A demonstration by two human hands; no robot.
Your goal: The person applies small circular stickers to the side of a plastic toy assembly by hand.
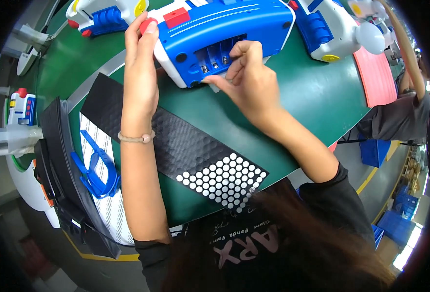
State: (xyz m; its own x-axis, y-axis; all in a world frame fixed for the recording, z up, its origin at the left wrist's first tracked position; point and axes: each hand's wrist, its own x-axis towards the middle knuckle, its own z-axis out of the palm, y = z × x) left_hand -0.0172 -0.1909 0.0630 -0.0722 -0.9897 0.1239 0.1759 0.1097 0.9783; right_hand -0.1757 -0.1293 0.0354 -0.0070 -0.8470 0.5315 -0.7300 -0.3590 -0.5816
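A blue-and-white plastic toy housing (pixel 239 29) with red parts is tilted up at the far side of the table, its underside toward me. In that underside an uncovered battery compartment (pixel 215 56) shows metal springs. My left hand (pixel 141 53) is closed on the toy's left end, fingers reaching over the red corner. My right hand (pixel 254 78) is at the compartment, its fingers curled there and its thumb stretched apart to the toy's lower edge. I see nothing held in it. Below lies a black textured sheet (pixel 185 136) bearing several white round stickers (pixel 224 180).
Similar toys stand at the far left (pixel 108 19) and right, beside a pink foam sheet (pixel 375 73). Left of my forearm, a blue plastic piece (pixel 100 170) lies on a white printed sheet (pixel 91 127). A person (pixel 409 112) sits at right; a blue bin (pixel 373 151) is below.
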